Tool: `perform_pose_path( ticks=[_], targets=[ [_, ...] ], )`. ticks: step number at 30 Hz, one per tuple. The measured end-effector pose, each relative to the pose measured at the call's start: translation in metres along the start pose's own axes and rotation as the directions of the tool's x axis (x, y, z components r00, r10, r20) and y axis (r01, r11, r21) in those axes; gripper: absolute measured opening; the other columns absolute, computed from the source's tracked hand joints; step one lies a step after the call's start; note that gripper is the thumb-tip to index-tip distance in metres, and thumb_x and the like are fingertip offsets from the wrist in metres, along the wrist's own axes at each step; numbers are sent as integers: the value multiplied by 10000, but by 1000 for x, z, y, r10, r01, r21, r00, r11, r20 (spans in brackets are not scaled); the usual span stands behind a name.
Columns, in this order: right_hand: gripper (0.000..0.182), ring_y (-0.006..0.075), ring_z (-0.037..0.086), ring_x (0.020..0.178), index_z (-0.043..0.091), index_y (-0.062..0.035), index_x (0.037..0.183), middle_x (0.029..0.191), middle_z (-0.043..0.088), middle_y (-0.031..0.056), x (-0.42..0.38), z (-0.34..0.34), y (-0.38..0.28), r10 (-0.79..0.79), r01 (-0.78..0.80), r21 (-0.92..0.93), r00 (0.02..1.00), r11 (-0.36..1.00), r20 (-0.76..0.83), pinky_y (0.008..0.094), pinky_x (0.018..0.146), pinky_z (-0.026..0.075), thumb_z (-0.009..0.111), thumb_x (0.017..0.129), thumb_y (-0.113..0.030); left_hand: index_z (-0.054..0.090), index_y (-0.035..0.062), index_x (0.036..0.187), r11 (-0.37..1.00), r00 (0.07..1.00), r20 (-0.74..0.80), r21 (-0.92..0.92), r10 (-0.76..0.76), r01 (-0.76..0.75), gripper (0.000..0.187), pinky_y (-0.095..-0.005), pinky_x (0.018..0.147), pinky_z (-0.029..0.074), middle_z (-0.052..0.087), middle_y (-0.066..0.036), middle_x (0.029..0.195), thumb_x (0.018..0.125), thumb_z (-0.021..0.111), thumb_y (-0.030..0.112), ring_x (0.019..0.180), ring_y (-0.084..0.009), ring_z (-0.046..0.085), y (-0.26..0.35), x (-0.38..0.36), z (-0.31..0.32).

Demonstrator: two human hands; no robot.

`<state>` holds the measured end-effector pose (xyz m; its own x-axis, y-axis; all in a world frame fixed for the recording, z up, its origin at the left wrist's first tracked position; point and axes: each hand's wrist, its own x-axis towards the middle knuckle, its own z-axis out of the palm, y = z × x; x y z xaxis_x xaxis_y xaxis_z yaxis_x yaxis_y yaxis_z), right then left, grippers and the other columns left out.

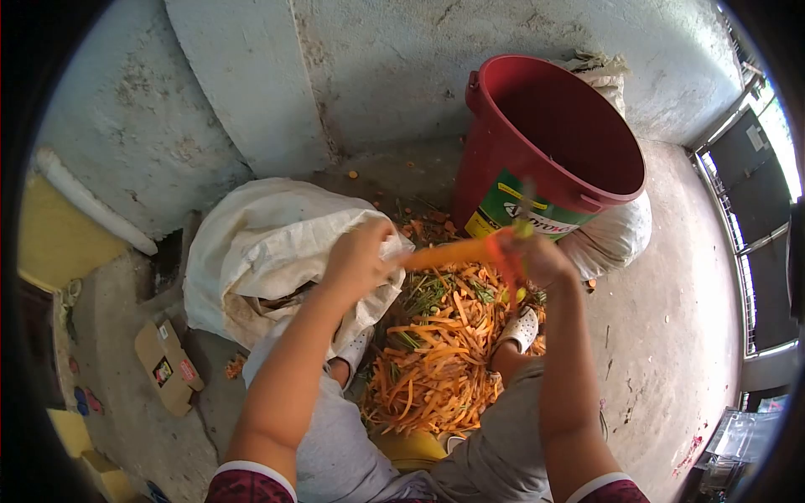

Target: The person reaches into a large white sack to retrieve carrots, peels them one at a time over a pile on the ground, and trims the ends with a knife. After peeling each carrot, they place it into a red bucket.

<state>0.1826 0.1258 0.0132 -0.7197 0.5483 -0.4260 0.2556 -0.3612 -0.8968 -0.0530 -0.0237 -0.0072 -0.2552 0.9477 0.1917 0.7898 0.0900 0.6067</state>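
My left hand (359,258) is closed around one end of a large orange carrot (449,254), held level above the floor. At the carrot's other end my right hand (543,258) is closed on a peeler (508,261) with orange-red and yellow-green parts, smeared by motion. Below lies a heap of carrot peelings (440,360) mixed with green stems, between my feet in white clogs (520,329). A white woven sack (260,226) stands slumped beside my left hand, its mouth folded open; its contents are mostly hidden.
A tall red bucket (545,159) with a green and yellow label stands beyond my right hand. Behind it sits a white filled sack (616,239). A flattened cardboard piece (169,366) lies at left. A blue-grey wall (394,75) runs along the back.
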Motion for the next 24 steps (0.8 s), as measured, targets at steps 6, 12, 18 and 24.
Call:
perform_pose_path(
  ticks=[6, 12, 18, 24],
  targets=[
    [220, 335, 504, 991, 483, -69, 1011, 1128, 460, 241, -2, -32, -11, -446, 491, 729, 850, 476, -280, 357, 726, 468, 485, 819, -176, 547, 18, 777, 813, 719, 514, -68, -469, 579, 248, -261, 509, 407, 555, -48, 630, 810, 492, 258, 558, -132, 513, -53, -12, -58],
    [294, 357, 488, 1020, 424, -56, 1091, 1125, 469, 253, 14, -10, -6, -236, 337, 533, 939, 776, -250, 434, 788, 438, 462, 843, -211, 393, 24, 1171, 902, 679, 597, 331, -427, 277, 467, -361, 705, 454, 569, -160, 967, 788, 497, 270, 821, -264, 567, -193, -48, 6],
    [252, 326, 530, 938, 425, -28, 1079, 1069, 519, 222, 23, 14, -13, -128, 241, 514, 961, 823, -247, 408, 806, 434, 384, 879, -177, 429, 9, 1093, 775, 917, 62, 559, -395, 296, 381, -407, 786, 421, 538, -222, 963, 749, 490, 163, 901, -347, 521, -170, -9, -20],
    [285, 310, 533, 931, 416, -17, 1105, 1052, 529, 211, 32, 7, -11, -199, 343, 511, 928, 788, -316, 411, 796, 434, 337, 893, -190, 465, 19, 1067, 784, 987, 59, 615, -150, 82, 325, -410, 864, 371, 503, -206, 1061, 777, 463, 164, 1003, -350, 463, -154, 20, -38]
  ],
)
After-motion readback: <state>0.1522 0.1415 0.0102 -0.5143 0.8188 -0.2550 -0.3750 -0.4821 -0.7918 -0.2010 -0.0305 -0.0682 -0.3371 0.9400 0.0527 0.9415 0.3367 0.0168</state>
